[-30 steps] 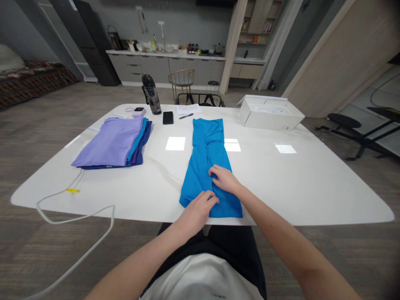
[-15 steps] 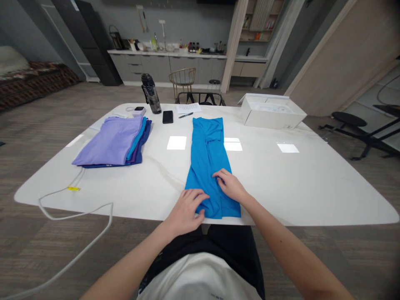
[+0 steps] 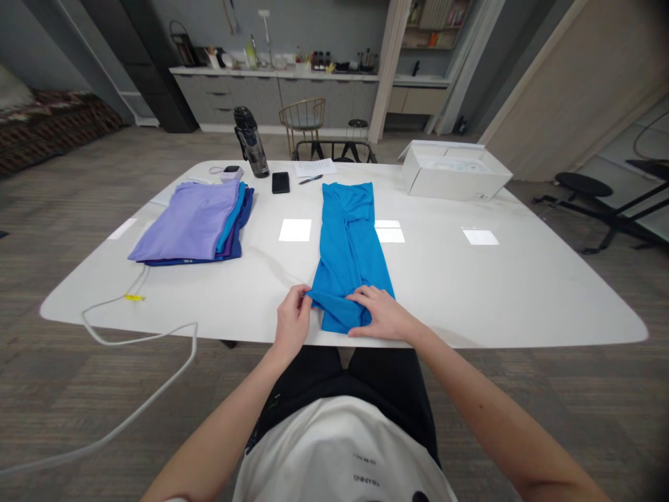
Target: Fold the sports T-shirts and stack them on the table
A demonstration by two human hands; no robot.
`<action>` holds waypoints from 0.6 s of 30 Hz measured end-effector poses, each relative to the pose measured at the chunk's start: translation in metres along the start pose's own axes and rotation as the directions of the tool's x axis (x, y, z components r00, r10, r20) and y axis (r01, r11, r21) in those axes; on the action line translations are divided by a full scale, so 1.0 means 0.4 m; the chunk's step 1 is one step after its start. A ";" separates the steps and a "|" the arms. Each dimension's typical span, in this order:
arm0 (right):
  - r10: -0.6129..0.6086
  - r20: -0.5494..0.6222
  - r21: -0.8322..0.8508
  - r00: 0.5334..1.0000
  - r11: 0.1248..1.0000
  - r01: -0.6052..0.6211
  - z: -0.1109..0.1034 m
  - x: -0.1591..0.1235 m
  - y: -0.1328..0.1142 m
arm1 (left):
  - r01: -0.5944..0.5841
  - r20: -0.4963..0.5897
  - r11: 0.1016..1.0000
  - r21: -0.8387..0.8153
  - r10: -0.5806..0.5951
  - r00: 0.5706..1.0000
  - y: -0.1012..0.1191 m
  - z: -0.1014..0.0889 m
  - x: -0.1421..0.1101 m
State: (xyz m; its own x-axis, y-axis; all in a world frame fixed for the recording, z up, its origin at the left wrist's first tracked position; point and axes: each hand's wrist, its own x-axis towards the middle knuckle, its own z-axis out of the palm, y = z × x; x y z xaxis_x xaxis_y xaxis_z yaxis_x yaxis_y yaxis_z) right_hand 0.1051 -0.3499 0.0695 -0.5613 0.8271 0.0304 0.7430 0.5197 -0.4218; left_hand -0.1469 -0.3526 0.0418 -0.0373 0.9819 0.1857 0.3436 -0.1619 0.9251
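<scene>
Left hand [image 3: 291,319] pinches the outer corner of a doubled flap [image 3: 337,305] of a bright blue garment [image 3: 348,244], with thumb and fingers closed on the fabric edge. Right hand [image 3: 384,314] lies flat on the same flap, fingers spread, pressing rather than gripping. Hands apart but close, the flap running between them.

Garment lies as a long, narrow strip on a white surface [image 3: 523,293], straight ahead of both hands, its near end just short of the surface edge.

Handling note: the flat right hand anchors the layers while the left pinch controls the edge. Keeping that edge taut and square to the strip's sides should limit skewed creases.

A folded stack topped by a lilac garment [image 3: 188,222] sits ahead and left of the left hand. Farther ahead are a black phone [image 3: 281,183] and a water bottle [image 3: 251,143]. An open white box [image 3: 449,171] lies well beyond the right hand.
</scene>
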 end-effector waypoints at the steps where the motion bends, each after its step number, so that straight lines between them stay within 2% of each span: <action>1: 0.016 -0.011 -0.005 1.000 1.000 -0.016 -0.002 0.000 -0.005 | 0.035 -0.049 0.997 -0.070 -0.038 0.998 0.001 0.003 0.001; 3: 0.062 -0.066 -0.029 0.996 0.998 -0.064 0.000 0.004 -0.018 | 0.027 -0.101 0.994 -0.109 -0.038 0.994 0.001 0.003 0.004; 4: 0.085 -0.101 -0.046 0.991 0.995 -0.090 0.004 0.008 -0.025 | -0.018 -0.091 0.998 -0.068 0.012 0.996 0.000 0.001 0.005; 7: 0.100 -0.158 -0.090 0.982 0.989 -0.115 0.025 0.018 -0.042 | -0.241 0.086 0.953 0.182 0.229 0.970 -0.016 -0.013 0.003; 9: 0.086 -0.151 -0.096 0.985 0.990 -0.101 0.042 0.023 -0.046 | -0.348 0.207 0.879 0.326 0.292 0.934 -0.032 -0.025 -0.008; 12: 0.068 -0.120 -0.081 0.990 0.994 -0.078 0.058 0.024 -0.041 | -0.400 0.296 0.820 0.410 0.295 0.908 -0.050 -0.047 -0.038; 16: 0.007 -0.097 -0.009 0.995 1.000 -0.008 0.054 0.012 -0.022 | -0.416 0.404 0.807 0.419 0.245 0.881 -0.046 -0.089 -0.075; 18: -0.022 -0.108 0.030 0.994 0.999 0.026 0.048 0.002 -0.013 | -0.445 0.476 0.799 0.404 0.232 0.848 -0.033 -0.111 -0.085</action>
State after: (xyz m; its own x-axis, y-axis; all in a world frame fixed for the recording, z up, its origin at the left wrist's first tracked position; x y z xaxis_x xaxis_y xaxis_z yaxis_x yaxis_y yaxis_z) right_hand 0.0940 -0.3559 0.0543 -0.5351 0.8336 0.1373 0.7170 0.5341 -0.4480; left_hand -0.1917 -0.3881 0.0380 0.4946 0.8421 0.2150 0.6700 -0.5270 0.5229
